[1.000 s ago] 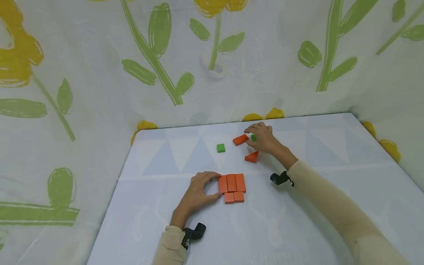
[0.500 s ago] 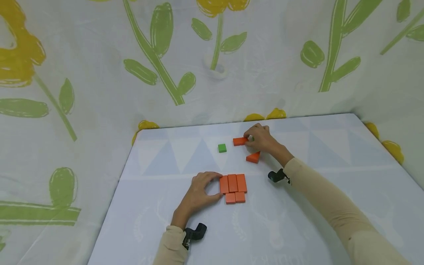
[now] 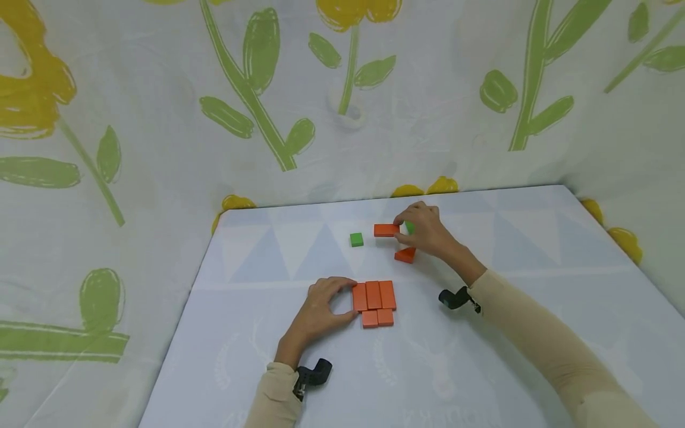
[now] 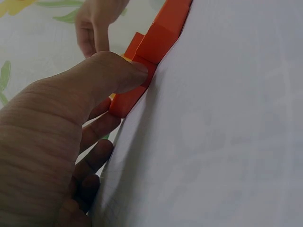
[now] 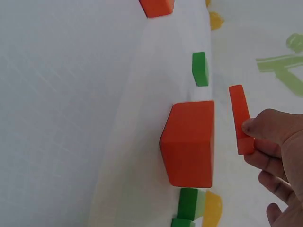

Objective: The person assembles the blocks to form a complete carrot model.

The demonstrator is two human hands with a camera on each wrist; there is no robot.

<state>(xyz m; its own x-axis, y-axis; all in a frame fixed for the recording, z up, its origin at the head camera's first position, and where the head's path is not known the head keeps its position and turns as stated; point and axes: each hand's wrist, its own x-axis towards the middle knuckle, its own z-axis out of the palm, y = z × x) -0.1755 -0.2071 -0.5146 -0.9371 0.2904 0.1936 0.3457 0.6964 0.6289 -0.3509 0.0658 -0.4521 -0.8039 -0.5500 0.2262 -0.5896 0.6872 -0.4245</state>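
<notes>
Hands (image 3: 320, 308) hold orange blocks (image 3: 383, 230), the right (image 3: 426, 230) partly hiding a green block (image 3: 409, 227).

Seven orange blocks (image 3: 373, 295), three green blocks (image 3: 356, 239)

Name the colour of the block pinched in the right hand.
Orange-red; the right wrist view shows the block best.

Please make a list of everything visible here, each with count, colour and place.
Flat rectangular blocks: three, orange-red, side by side mid-table
Smaller flat blocks: two, orange-red, along their near side
Long rectangular block: one, orange-red, in right hand
Wedge-like block: one, orange-red, nearer than that
Small squarish block: one, green, left of both
Partly hidden blocks: count unclear, green, by right hand
Table: one, white and pale blue, beneath
Floral backdrop: white, green, yellow, behind
Wrist devices: two, black
Sleeves: two, beige
Hands: two, left gripping leftmost flat block, right pinching long block
</notes>
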